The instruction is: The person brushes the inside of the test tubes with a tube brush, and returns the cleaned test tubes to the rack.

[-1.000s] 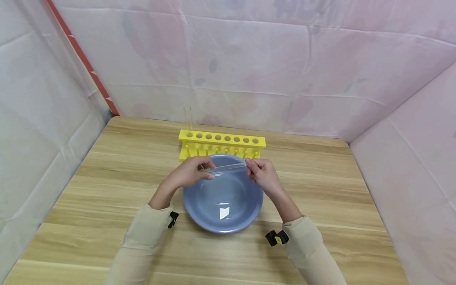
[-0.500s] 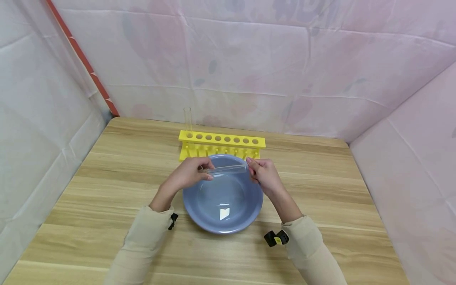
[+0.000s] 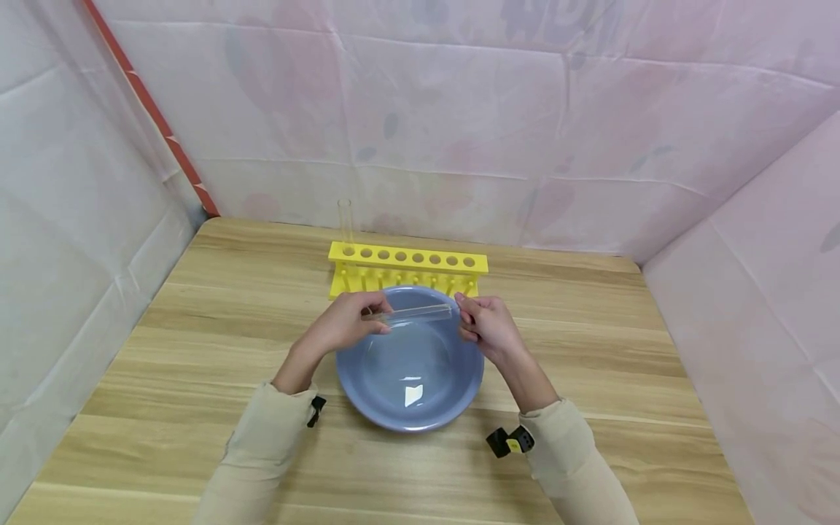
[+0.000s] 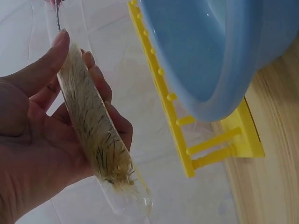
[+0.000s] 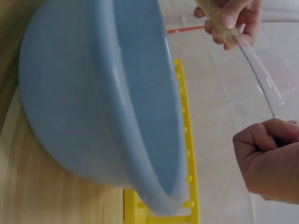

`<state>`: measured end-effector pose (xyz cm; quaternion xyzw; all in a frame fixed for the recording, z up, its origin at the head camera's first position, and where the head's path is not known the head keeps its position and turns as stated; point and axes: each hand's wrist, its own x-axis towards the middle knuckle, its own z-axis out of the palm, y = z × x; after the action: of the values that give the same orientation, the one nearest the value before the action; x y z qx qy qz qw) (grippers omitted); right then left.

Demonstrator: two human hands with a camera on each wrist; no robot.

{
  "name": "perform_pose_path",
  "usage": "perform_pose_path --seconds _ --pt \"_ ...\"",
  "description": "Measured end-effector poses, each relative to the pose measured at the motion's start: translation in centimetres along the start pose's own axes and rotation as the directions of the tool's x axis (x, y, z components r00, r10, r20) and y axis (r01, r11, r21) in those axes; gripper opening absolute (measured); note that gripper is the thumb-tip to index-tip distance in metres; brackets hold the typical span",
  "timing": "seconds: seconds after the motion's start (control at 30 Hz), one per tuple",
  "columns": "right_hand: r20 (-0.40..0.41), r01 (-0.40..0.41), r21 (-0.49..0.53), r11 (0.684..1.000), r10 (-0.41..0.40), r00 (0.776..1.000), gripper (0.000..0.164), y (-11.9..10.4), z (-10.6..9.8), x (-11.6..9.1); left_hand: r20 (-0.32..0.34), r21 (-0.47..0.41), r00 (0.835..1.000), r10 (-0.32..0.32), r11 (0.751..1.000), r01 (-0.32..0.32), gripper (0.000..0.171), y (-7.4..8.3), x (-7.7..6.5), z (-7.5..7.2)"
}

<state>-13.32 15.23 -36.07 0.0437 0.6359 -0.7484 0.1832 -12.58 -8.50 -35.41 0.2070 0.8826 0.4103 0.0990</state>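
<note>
A clear glass test tube [image 3: 420, 313] lies nearly level over the far part of the blue basin [image 3: 351, 390]. My left hand [image 3: 348, 319] grips it near the closed end, thumb on one side and fingers on the other. Inside the tube, the pale bristles of a test tube brush [image 4: 93, 121] reach close to the rounded bottom. Its twisted wire stem [image 5: 254, 72] runs out through the tube's mouth. The right hand [image 3: 491, 324] holds that stem in curled fingers just beyond the mouth; the brush's handle end is hidden in the fist.
Right behind the basin stands a yellow test tube rack [image 3: 407, 255] with a row of holes and pegs. Another clear test tube [image 3: 345, 222] stands upright in its leftmost hole. Fabric walls [image 3: 459, 109] enclose the wooden table [image 3: 590, 350] at the back and sides.
A small gap has opened between my right fingers and the tube's mouth. The tube has shifted very slightly left; the basin and rack stay in place.
</note>
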Motion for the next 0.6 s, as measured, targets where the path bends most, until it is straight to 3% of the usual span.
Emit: perform_pose_path --seconds 0.23,0.6 --pt "-0.005 0.109 -0.066 0.992 -0.109 0.994 0.047 0.17 -0.28 0.09 0.011 -0.018 0.999 0.036 0.999 -0.035 0.014 -0.58 0.21 -0.12" --pt "-0.002 0.13 -0.096 0.987 -0.131 0.991 0.048 0.39 -0.49 0.28 0.016 -0.014 1.0 0.011 1.0 -0.011 0.016 -0.54 0.22 -0.13"
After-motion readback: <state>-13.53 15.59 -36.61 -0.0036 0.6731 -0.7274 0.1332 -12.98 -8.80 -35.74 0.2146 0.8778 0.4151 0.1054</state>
